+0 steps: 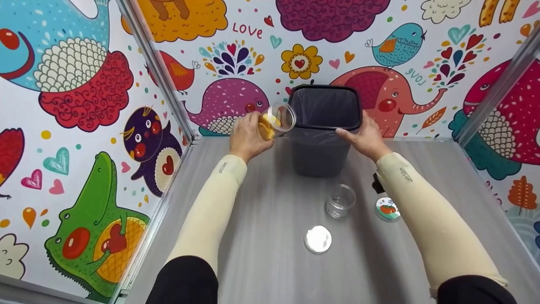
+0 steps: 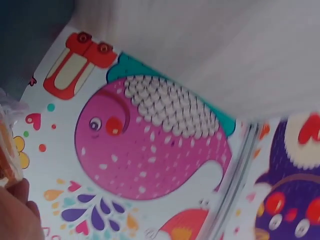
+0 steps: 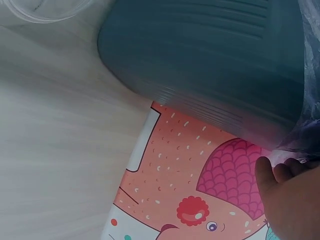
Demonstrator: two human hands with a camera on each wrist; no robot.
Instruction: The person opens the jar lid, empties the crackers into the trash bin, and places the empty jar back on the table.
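My left hand (image 1: 249, 137) grips a clear plastic jar (image 1: 287, 117), tilted with its mouth toward the bin. Yellow-orange pieces (image 1: 267, 126) show inside the jar; the left wrist view catches only its edge and some fingertips (image 2: 19, 190). A dark grey trash bin (image 1: 319, 154) stands upright against the back wall, with a black rim and a thin clear liner bag (image 3: 312, 60). My right hand (image 1: 366, 136) holds the bin's right side at the rim, thumb on the front and fingers round the side.
Nearer on the grey table (image 1: 270, 219) stand a second clear jar (image 1: 341, 202), a shiny silver-white lid (image 1: 317, 239) and a lid with an orange fruit picture (image 1: 387, 209). A small black object (image 1: 376, 184) lies partly behind the right sleeve. Patterned walls enclose the back and sides.
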